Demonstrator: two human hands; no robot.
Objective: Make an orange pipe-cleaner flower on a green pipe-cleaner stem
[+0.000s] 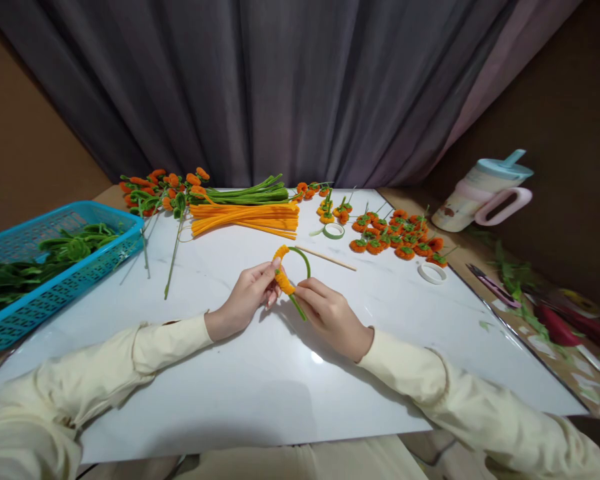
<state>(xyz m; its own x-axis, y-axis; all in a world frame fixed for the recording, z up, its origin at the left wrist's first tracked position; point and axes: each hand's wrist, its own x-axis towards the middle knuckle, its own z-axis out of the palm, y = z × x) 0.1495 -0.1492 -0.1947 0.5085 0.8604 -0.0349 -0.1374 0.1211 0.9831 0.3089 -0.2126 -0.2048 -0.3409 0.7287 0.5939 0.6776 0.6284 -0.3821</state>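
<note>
Near the middle of the white board, my left hand (247,293) pinches a coiled orange fuzzy piece (284,281). A green fuzzy stem (307,262) curves in a loop from the orange coil, and its other end sticks out below. My right hand (330,313) is closed at the right side of the loop, fingertips on the green stem. Behind the hands lie a bundle of orange stems (245,219) and a bundle of green stems (255,193). A thin wooden stick (326,258) rests just beyond my right hand.
A blue basket (65,280) of green pieces stands left. Orange flowers (405,237) and tape rolls (333,231) lie at the back right. A tumbler (480,193) stands beyond the board (260,407); pliers (495,287) lie along its right edge.
</note>
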